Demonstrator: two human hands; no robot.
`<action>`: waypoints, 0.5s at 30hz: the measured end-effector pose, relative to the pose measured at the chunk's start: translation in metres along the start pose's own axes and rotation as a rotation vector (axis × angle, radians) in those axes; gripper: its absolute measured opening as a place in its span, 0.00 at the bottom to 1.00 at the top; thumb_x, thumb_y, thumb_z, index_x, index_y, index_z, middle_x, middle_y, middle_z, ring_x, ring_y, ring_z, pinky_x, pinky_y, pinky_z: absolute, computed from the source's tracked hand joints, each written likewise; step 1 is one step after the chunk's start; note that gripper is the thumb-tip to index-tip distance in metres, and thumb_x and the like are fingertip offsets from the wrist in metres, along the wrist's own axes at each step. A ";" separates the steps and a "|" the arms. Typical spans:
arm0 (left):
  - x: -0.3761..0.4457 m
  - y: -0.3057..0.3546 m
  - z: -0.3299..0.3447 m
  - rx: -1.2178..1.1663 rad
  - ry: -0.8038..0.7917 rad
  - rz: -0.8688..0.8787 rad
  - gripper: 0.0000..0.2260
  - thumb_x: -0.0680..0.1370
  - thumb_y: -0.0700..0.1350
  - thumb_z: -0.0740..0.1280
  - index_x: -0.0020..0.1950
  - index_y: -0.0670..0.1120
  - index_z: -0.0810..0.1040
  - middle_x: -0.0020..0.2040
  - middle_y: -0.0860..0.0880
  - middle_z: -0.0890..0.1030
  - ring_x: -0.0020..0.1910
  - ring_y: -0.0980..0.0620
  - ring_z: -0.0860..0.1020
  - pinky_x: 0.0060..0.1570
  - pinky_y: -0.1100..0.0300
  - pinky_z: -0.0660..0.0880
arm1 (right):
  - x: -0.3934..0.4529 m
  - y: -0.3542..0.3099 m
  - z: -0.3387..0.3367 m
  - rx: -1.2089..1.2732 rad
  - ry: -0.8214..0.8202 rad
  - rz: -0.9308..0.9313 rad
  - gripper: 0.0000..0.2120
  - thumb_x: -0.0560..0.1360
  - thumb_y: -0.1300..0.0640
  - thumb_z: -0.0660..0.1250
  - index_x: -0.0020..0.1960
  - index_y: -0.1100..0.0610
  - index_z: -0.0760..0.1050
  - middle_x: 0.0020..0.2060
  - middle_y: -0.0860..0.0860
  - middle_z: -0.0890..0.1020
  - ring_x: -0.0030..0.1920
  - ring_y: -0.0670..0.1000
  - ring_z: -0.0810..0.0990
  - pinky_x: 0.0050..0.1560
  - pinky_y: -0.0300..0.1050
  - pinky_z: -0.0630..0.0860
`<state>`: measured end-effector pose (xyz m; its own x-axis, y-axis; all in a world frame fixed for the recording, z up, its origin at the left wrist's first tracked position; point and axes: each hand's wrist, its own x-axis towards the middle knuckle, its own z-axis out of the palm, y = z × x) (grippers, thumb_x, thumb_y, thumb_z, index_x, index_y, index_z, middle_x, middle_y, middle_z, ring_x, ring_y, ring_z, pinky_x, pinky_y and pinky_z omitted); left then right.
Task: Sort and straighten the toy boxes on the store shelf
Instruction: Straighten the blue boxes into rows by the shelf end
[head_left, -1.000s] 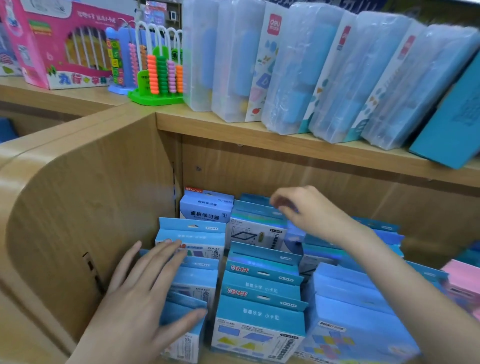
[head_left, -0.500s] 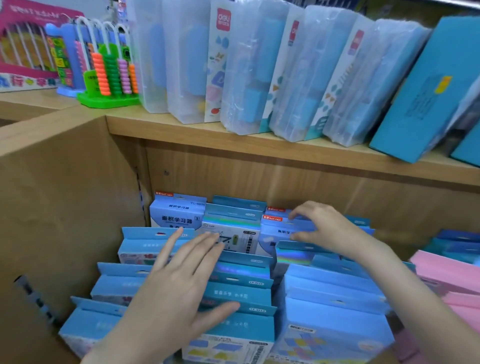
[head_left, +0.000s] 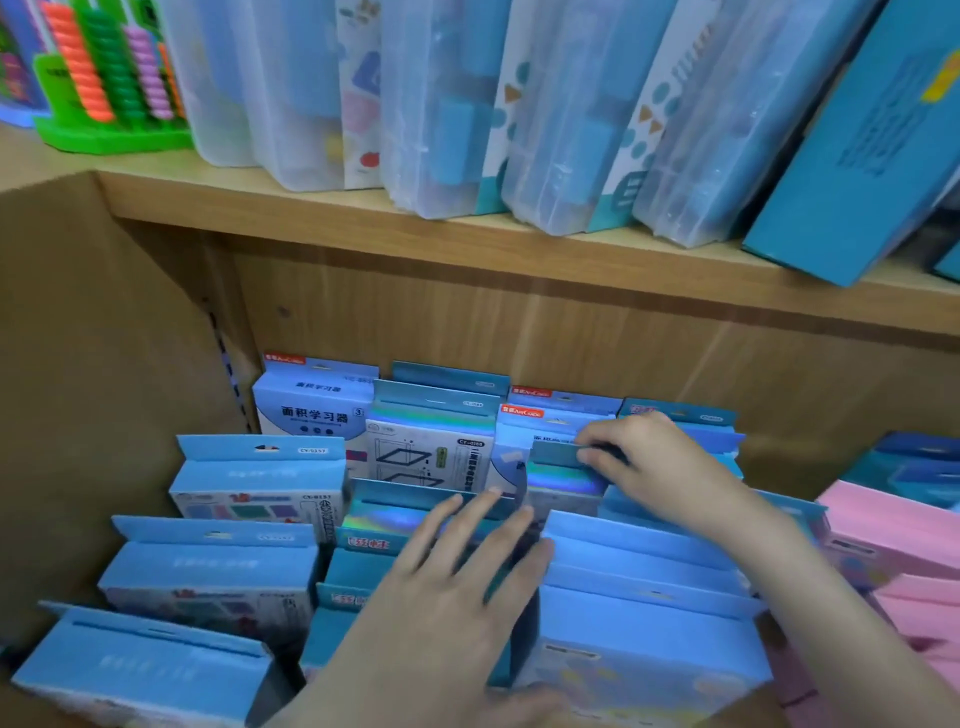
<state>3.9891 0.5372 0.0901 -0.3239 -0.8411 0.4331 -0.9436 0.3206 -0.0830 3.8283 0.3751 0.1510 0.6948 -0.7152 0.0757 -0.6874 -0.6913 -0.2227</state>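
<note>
**A:** Wooden store shelf (head_left: 519, 244), two tiers, head view only. Upper tier: green abacus (head_left: 104, 88) at far left, then a row of clear plastic cases (head_left: 441, 104) leaning rightward, one teal box (head_left: 857, 145) tilted at the right end.

**B:** Lower tier?

**A:** Blue toy boxes (head_left: 218, 566) standing in rows, front to back, hang tabs up. Left column has three, plus a white-faced box (head_left: 311, 400) at the back against the rear panel. Middle column sits partly under the left hand. Right column is packed tight, tabs overlapping. Pink boxes (head_left: 883, 530) at far right, just beside the blue ones.

**B:** Hands?

**A:** Left hand (head_left: 441, 597) lies flat, fingers spread, palm down on the tops of the middle-column boxes. Released, no grip on anything; fingertips reach the holographic-striped box (head_left: 395, 512) near the back of that column.

**B:** Right?

**A:** Right hand (head_left: 644, 462) is further back, over the right column. Fingers curl over the top edge of a teal-tabbed box (head_left: 558, 465) with a holographic band, pinching its hang tab between thumb and fingers. Grip is clenched on that box.

**B:** Box position?

**A:** Upright, in the rear part of the right column, touching the neighbours in front and behind. Whether it is lifted off the shelf floor, cannot tell; its base is hidden.
</note>
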 end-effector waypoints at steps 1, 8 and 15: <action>0.000 0.000 0.001 0.008 0.001 0.008 0.34 0.75 0.70 0.47 0.59 0.49 0.79 0.62 0.48 0.78 0.63 0.43 0.74 0.60 0.47 0.63 | 0.000 0.000 -0.001 0.002 0.047 0.009 0.09 0.78 0.55 0.60 0.42 0.55 0.75 0.32 0.49 0.76 0.37 0.54 0.71 0.45 0.52 0.72; 0.000 -0.001 -0.001 0.014 0.018 0.010 0.27 0.74 0.68 0.54 0.56 0.51 0.80 0.59 0.52 0.79 0.64 0.44 0.73 0.62 0.49 0.62 | -0.002 -0.005 -0.025 0.153 0.367 -0.015 0.06 0.77 0.60 0.61 0.45 0.57 0.76 0.31 0.47 0.75 0.33 0.51 0.71 0.36 0.42 0.63; -0.002 -0.004 -0.009 -0.013 -0.032 -0.012 0.26 0.74 0.67 0.54 0.59 0.52 0.78 0.62 0.53 0.77 0.66 0.48 0.69 0.63 0.50 0.61 | -0.013 -0.012 -0.030 0.172 0.544 -0.057 0.08 0.77 0.58 0.60 0.45 0.59 0.77 0.33 0.50 0.80 0.36 0.46 0.72 0.38 0.29 0.66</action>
<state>3.9943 0.5414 0.0977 -0.3144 -0.8587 0.4046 -0.9467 0.3153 -0.0664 3.8210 0.3899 0.1816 0.4899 -0.6587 0.5711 -0.5760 -0.7363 -0.3550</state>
